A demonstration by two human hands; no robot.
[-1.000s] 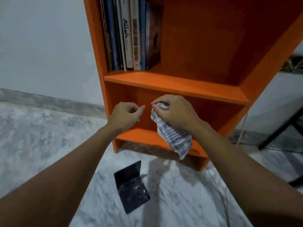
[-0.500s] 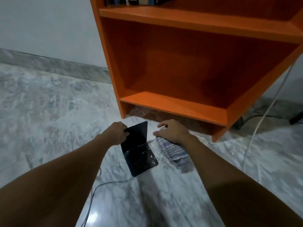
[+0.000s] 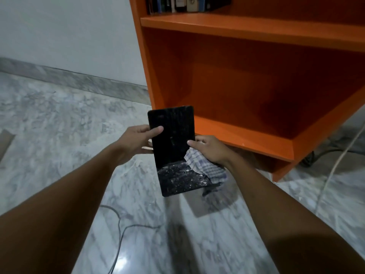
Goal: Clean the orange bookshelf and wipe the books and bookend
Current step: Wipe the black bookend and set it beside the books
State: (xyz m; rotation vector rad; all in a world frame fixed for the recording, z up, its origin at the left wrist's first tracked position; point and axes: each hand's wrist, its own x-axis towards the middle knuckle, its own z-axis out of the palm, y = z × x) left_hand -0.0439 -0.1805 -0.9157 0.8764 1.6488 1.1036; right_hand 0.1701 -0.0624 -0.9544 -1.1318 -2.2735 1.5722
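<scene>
Fingers [image 3: 156, 129] of my left hand [image 3: 134, 140] are curled round the left edge of the black bookend [image 3: 173, 135], with the thumb flat on its upright plate and the rest behind it. My right hand [image 3: 210, 148] sets its thumb on the right edge and keeps the checked cloth [image 3: 207, 169] bunched under the palm. The cloth hangs over the corner where upright meets base.

The bookend is held clear of the marble floor [image 3: 49, 119], just in front of the bottom shelf [image 3: 246, 139] of the orange bookshelf [image 3: 256, 26]. Its base plate is heavily speckled with white dust, and the upright shows fainter streaks. The books [image 3: 177, 3] stand on the shelf above. A cable [image 3: 122, 230] lies on the floor beneath my arms.

Assessment: the bookend wipe is in hand and looks barely begun. For the next move my left grip must hold firm while the right draws the cloth across the base, into the fold, then up the upright.
</scene>
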